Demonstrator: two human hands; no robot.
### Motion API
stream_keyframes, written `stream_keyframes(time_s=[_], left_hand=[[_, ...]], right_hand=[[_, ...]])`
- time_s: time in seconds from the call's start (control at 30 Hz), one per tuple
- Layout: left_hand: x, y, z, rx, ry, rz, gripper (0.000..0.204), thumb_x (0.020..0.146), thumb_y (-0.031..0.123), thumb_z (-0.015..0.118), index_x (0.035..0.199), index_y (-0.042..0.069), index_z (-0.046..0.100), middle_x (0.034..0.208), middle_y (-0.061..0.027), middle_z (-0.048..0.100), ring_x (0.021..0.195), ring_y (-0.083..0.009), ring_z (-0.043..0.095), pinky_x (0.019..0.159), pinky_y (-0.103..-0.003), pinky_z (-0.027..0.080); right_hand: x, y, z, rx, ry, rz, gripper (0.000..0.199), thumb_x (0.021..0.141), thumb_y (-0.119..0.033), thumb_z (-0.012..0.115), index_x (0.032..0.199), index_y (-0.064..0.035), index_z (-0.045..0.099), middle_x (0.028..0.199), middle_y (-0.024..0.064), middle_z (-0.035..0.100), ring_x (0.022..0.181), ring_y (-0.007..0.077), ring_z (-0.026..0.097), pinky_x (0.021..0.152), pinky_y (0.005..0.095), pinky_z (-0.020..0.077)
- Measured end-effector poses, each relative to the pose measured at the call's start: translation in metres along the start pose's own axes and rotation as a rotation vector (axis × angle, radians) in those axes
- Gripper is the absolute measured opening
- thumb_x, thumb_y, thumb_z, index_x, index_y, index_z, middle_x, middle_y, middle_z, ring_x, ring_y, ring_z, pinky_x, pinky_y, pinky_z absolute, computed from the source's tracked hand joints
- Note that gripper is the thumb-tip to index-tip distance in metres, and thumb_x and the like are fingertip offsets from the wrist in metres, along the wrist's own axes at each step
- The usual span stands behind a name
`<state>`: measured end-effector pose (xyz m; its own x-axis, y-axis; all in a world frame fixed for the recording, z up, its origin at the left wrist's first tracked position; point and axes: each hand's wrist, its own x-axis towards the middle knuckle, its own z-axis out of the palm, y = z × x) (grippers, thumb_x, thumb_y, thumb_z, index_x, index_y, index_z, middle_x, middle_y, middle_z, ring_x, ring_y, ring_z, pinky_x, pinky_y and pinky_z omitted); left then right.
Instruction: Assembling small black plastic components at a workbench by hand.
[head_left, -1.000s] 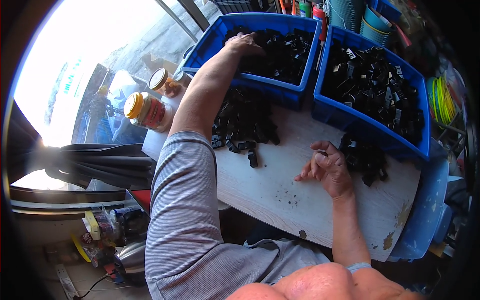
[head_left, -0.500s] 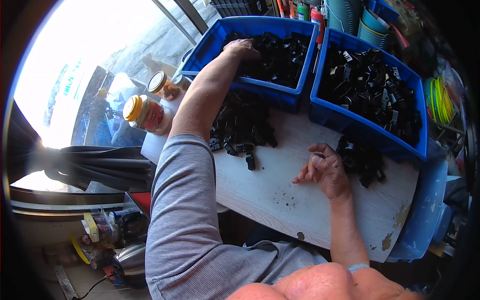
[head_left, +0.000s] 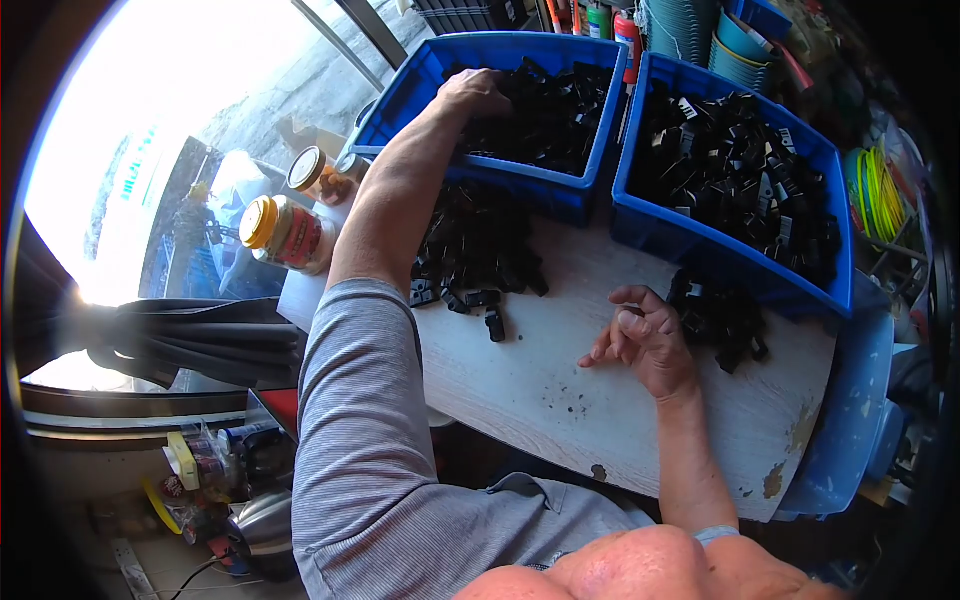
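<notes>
My left hand (head_left: 474, 92) reaches into the left blue bin (head_left: 592, 182), among small black plastic parts (head_left: 550, 118). Its fingertips are hidden by the hand and the parts, so its grasp cannot be made out. My right hand (head_left: 650, 345) rests above the white tabletop, fingers loosely bent and apart, with nothing visibly held. Just beyond it lies a small heap of black parts (head_left: 722, 325), in front of the right blue bin (head_left: 740, 240). A larger heap of black parts (head_left: 480, 240) spreads on the table under my left forearm, a few pieces lying loose at its near edge.
Two lidded jars, one yellow-capped (head_left: 285, 232) and one brown-lidded (head_left: 318, 175), stand left of my forearm. The worn white table (head_left: 520, 385) has chipped spots at its near edge. Behind the bins are a red bottle (head_left: 627, 45) and stacked teal tubs (head_left: 680, 35).
The left hand has shifted slightly within the left bin, its back now a little higher and further left. The right hand holds nearly the same pose. The whole view has moved slightly.
</notes>
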<state>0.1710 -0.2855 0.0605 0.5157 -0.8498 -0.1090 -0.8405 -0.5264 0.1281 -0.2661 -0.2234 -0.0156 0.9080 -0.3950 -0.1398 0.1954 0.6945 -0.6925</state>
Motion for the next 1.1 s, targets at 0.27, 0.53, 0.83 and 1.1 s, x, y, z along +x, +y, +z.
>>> stream_keyframes(time_s=[0.27, 0.53, 0.83, 1.1], left_hand=[[-0.009, -0.006, -0.014, -0.207, -0.003, 0.011, 0.075, 0.07, 0.039, 0.082, 0.139, 0.017, 0.062, 0.128, -0.0138, 0.069, 0.117, -0.0306, 0.067, 0.1, -0.04, 0.053], [-0.04, -0.004, -0.032, -0.538, 0.131, 0.037, 0.063, 0.073, 0.037, 0.083, 0.129, 0.013, 0.067, 0.103, -0.0102, 0.073, 0.087, -0.0195, 0.07, 0.077, -0.033, 0.058], [-0.096, -0.014, -0.035, -0.681, 0.518, 0.273, 0.056, 0.075, 0.032, 0.085, 0.124, 0.008, 0.069, 0.104, -0.007, 0.074, 0.083, -0.0157, 0.07, 0.078, -0.028, 0.057], [-0.194, 0.009, -0.013, -0.774, 0.859, 0.221, 0.042, 0.078, 0.019, 0.083, 0.112, 0.001, 0.068, 0.089, -0.004, 0.071, 0.079, -0.0095, 0.063, 0.075, -0.027, 0.054]], right_hand=[[-0.001, -0.002, 0.007, -0.069, 0.042, 0.006, 0.042, 0.091, -0.023, 0.073, 0.124, -0.0027, 0.055, 0.067, 0.006, 0.063, 0.073, 0.026, 0.072, 0.075, 0.0591, 0.0615], [0.0, -0.002, 0.003, -0.057, 0.009, 0.009, 0.044, 0.092, -0.023, 0.072, 0.125, -0.0015, 0.053, 0.068, 0.0066, 0.064, 0.074, 0.0257, 0.072, 0.076, 0.0585, 0.0616], [0.0, 0.001, 0.005, -0.049, 0.005, 0.017, 0.044, 0.091, -0.022, 0.072, 0.126, -0.002, 0.053, 0.068, 0.0069, 0.063, 0.073, 0.0253, 0.072, 0.075, 0.0581, 0.0618], [0.0, -0.001, 0.006, -0.094, 0.024, 0.015, 0.042, 0.091, -0.023, 0.073, 0.124, -0.0044, 0.056, 0.068, 0.005, 0.062, 0.075, 0.0238, 0.071, 0.076, 0.0579, 0.0619]])
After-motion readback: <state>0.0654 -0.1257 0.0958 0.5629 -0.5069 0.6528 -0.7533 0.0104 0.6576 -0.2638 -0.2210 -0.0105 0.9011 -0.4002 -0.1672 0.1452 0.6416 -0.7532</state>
